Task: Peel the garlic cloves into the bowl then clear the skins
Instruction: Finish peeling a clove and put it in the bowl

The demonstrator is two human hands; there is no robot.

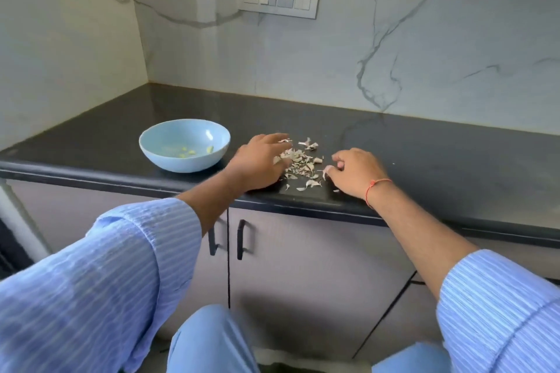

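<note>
Both hands lay on the dark countertop (pixel 424 142) with the garlic skins (pixel 298 163) between them. With its fingers stretched out nearly straight and spread, the left hand (pixel 260 162) rested on the left edge of the heap, its fingertips touching the papery flakes and gripping nothing. On the opposite side, the right hand (pixel 354 172) had its fingers curled downward, with the fingertips at the right edge of the scatter beside a pale skin piece (pixel 326 171); whether that piece was actually pinched could not be told. A red thread (pixel 374 189) circled the right wrist.

No readable writing or brand showed anywhere.

The skins were thin, curled, off-white to pinkish scraps, densest in the middle and thinning toward the counter's front edge. Just to the left of the left hand, not touching it, stood a light blue bowl (pixel 157 149), upright, with a few pale yellow peeled cloves (pixel 189 152) lying in its bottom. Blue striped sleeves (pixel 121 266) covered both forearms partway.
</note>
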